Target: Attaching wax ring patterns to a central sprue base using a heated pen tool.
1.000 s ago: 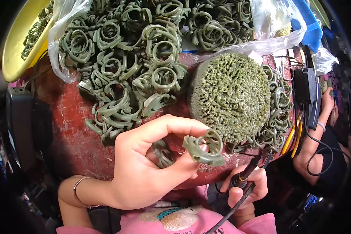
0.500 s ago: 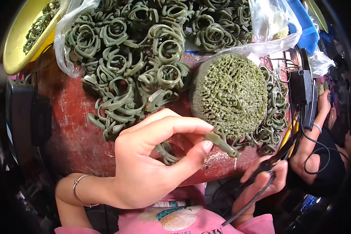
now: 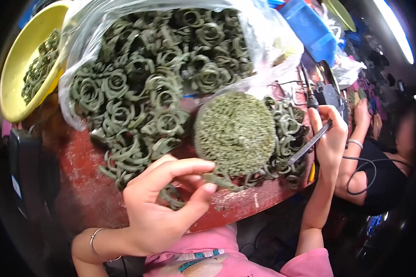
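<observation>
Between thumb and forefinger, my left hand (image 3: 164,203) pinches a green wax ring piece (image 3: 223,181) in front of the round block. More green rings (image 3: 172,197) show behind the left palm, partly hidden by it. The round green block (image 3: 238,131) has a pitted, spongy top. At the table's right side, my right hand (image 3: 332,136) is closed around a slim grey metal tool (image 3: 309,144) pointing down-left. Its fingertips are by a black pen-like handle (image 3: 312,100); whether they grip it I cannot tell.
A clear plastic bag (image 3: 71,104) lies open around a heap of green rings (image 3: 164,92) on the red table (image 3: 85,171). More rings (image 3: 289,124) lie right of the block. A yellow basin (image 3: 11,87), blue bin (image 3: 309,30), cables and another person's arm (image 3: 358,138) surround it.
My right hand has moved up and away from me, from the table's front edge to its right side. My left hand has shifted slightly left with the ring piece. The view has tilted.
</observation>
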Motion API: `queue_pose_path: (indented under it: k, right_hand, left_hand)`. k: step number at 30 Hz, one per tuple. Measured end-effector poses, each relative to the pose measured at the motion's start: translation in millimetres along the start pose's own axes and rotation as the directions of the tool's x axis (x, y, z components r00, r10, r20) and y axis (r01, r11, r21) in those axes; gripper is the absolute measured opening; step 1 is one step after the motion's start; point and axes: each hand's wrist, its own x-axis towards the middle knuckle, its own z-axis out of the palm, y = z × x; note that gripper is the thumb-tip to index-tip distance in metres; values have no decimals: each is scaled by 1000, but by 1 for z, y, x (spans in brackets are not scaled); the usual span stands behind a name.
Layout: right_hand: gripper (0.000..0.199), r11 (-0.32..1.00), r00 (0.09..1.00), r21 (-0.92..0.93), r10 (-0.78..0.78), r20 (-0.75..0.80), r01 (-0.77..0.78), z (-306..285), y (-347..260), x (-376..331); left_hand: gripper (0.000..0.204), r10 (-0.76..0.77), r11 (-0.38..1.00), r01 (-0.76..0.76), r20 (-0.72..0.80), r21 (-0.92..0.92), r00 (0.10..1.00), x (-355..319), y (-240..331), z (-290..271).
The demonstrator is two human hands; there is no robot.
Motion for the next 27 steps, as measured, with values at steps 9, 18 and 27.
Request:
queue_pose_path:
  k: [9, 18, 27]
  right_hand:
    - [16, 998, 986, -42, -30, 164, 37, -3, 19, 10]
    - [18, 985, 941, 68, -130, -312, 159, -8, -13, -15]
    - [25, -237, 885, 861, -244, 396, -450, -76, -111, -197]
  left_hand:
    - [28, 123, 992, -125, 63, 19, 990, 3, 5, -7]
    - [28, 200, 979, -200, -5, 26, 980, -1, -2, -6]
    - [30, 262, 956, -259, -4, 137, 965, 1, -3, -9]
